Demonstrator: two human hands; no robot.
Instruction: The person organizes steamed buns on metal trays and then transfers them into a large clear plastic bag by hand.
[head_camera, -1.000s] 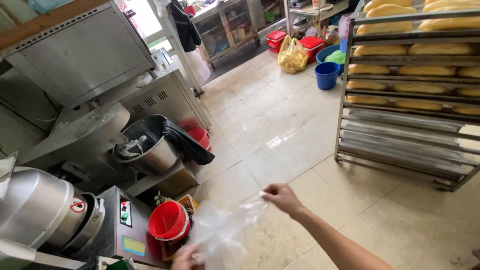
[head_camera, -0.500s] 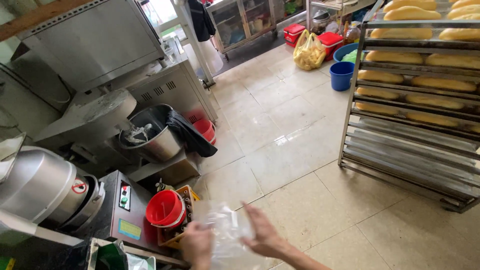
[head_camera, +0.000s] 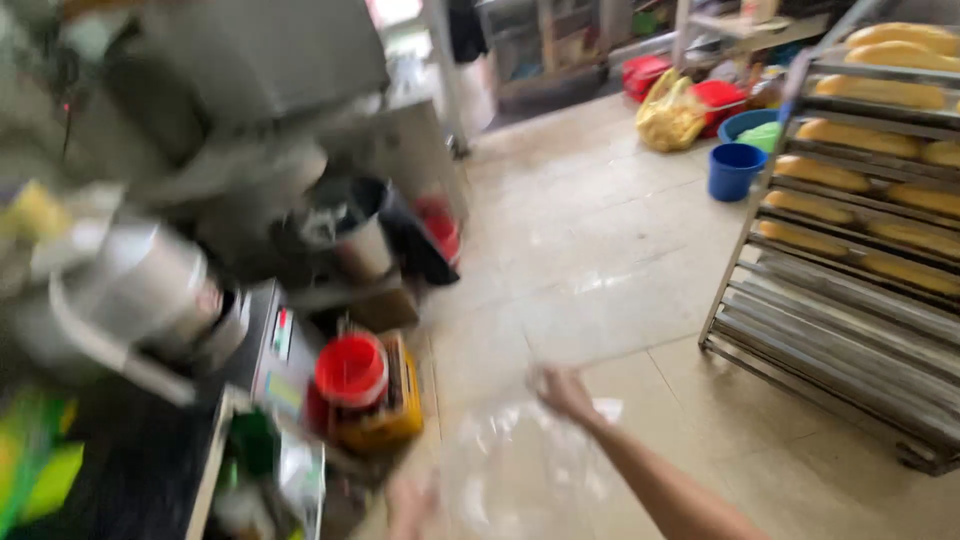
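Here, both hands are gripping a thin, crinkly clear plastic bag (head_camera: 520, 465) that is hanging over the pale tiled floor (head_camera: 590, 250): the right hand (head_camera: 562, 392) is pinching its upper edge with fingers closed, while the left hand (head_camera: 410, 505) is blurred at the lower edge, its fingers too smeared to read. A round red plastic tub (head_camera: 351, 370) is sitting just left of the bag, and a tall metal rack (head_camera: 800, 330) is carrying long golden loaves (head_camera: 865, 135) to the right.

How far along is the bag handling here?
Done: both hands hold a clear plastic bag, right hand at its top edge, left hand lower down. In hand: spreading it. Left: nothing visible inside it; loaves sit on the rack.
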